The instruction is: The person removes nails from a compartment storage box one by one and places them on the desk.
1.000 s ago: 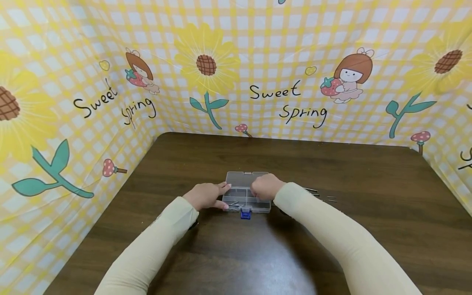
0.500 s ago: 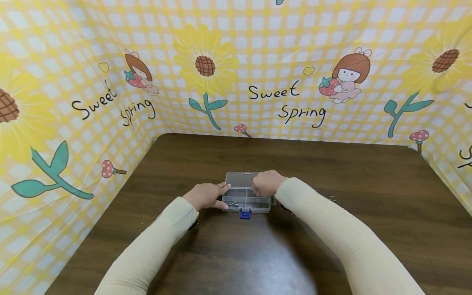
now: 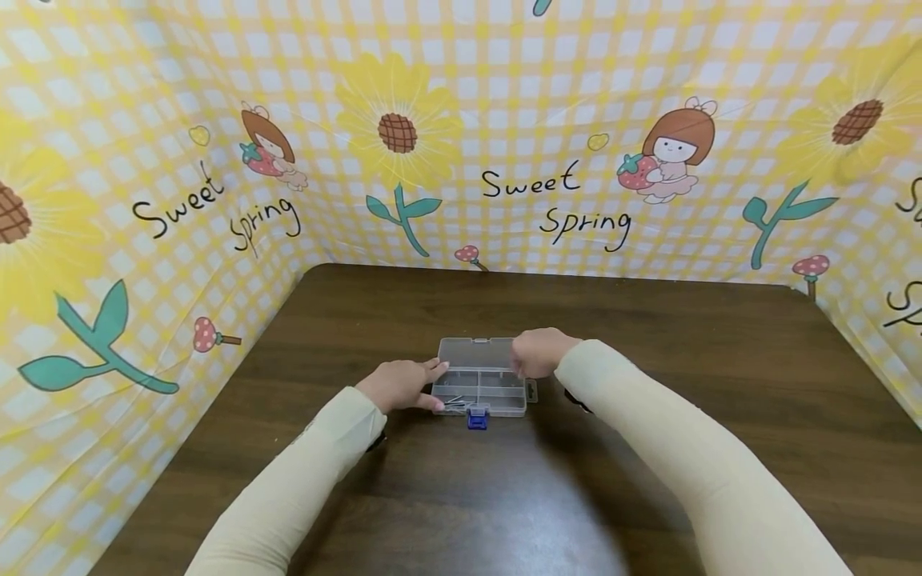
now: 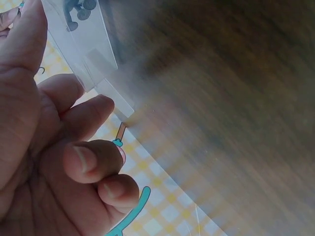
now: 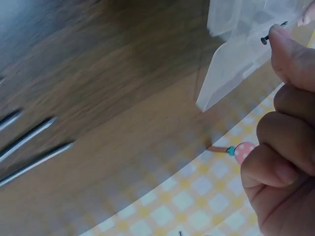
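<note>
A clear plastic compartment box (image 3: 502, 391) sits on the table with its lid (image 3: 475, 354) folded back and a blue latch (image 3: 477, 420) at the front. My left hand (image 3: 396, 386) holds its left side, thumb at the front corner and fingers farther back. Silver nails (image 3: 455, 402) lie in the front left compartment. Over the lid's right edge is my right hand (image 3: 545, 352), fingers curled. In the right wrist view, a small dark nail (image 5: 265, 41) shows at the thumb tip, pinched there; part of it is hidden. Dark round-headed pieces (image 4: 81, 11) show through the box in the left wrist view.
Several long pointed nails (image 5: 34, 164) lie on the brown table (image 3: 403, 496) to the right of the box; the right sleeve (image 3: 648, 408) hides them in the head view. A yellow checked cloth (image 3: 533, 96) stands behind the table and along its sides.
My right hand has moved right, away from above the back compartments to the lid's right edge. Its sleeve now covers the loose nails. The left hand and box have stayed in place.
</note>
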Demonstrator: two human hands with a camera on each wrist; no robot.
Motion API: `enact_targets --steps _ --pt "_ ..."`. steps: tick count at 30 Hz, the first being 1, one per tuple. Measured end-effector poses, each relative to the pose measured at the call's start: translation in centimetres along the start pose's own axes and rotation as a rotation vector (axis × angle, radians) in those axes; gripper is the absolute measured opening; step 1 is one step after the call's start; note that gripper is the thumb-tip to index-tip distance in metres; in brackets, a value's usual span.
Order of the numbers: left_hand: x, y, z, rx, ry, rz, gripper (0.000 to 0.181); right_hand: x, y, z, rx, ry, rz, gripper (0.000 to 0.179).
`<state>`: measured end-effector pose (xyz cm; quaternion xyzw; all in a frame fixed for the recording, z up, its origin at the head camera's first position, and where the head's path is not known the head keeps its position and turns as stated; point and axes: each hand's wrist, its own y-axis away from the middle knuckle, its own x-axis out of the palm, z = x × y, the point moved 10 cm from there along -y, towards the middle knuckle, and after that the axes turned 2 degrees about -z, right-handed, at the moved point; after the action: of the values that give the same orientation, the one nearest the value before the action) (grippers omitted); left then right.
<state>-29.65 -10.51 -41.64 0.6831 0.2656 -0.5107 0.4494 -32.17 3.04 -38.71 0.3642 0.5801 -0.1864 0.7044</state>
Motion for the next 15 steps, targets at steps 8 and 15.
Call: enact_targets --steps 8,15 --pt "-0.1 -0.2 -0.2 0.007 -0.008 0.004 0.077 0.5 2.0 -2.5 0.027 -0.068 -0.025 0.018" --pt "-0.1 -0.2 -0.2 0.011 0.009 0.000 0.077 1.1 4.0 -4.9 0.053 -0.090 -0.042 0.019"
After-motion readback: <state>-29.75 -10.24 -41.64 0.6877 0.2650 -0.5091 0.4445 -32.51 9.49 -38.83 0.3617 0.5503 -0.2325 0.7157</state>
